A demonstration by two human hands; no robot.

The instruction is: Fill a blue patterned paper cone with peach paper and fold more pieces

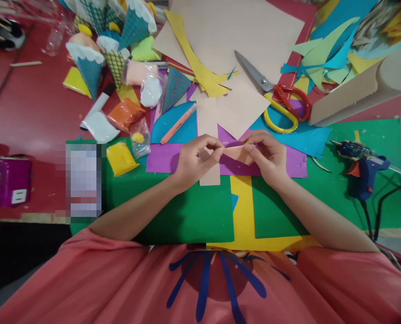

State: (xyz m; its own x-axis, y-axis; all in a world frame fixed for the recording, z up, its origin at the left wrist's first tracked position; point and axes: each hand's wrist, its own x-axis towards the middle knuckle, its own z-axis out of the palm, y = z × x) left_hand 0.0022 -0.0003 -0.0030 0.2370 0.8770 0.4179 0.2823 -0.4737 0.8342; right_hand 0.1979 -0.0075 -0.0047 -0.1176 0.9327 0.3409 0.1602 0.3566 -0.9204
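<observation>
Between my two hands is a small piece of peach paper (236, 154), bent or folded into a narrow shape. My left hand (198, 157) pinches its left end with thumb and fingertips. At the other end, my right hand (268, 155) grips it between thumb and fingers. Under the hands lie a purple sheet (166, 159) and a peach paper strip (210, 175). Beyond them, a larger cut peach sheet (239, 112) covers part of the purple. Scissors (264, 83) with red and yellow handles rest open on the paper.
A blue glue gun (366, 173) with its cord lies on the green sheet (329, 211) at right, near a rolled peach sheet (349, 90). Paper cones (88, 67), clay packets (121, 157), a marker (99, 105) and an orange highlighter (178, 123) crowd the left.
</observation>
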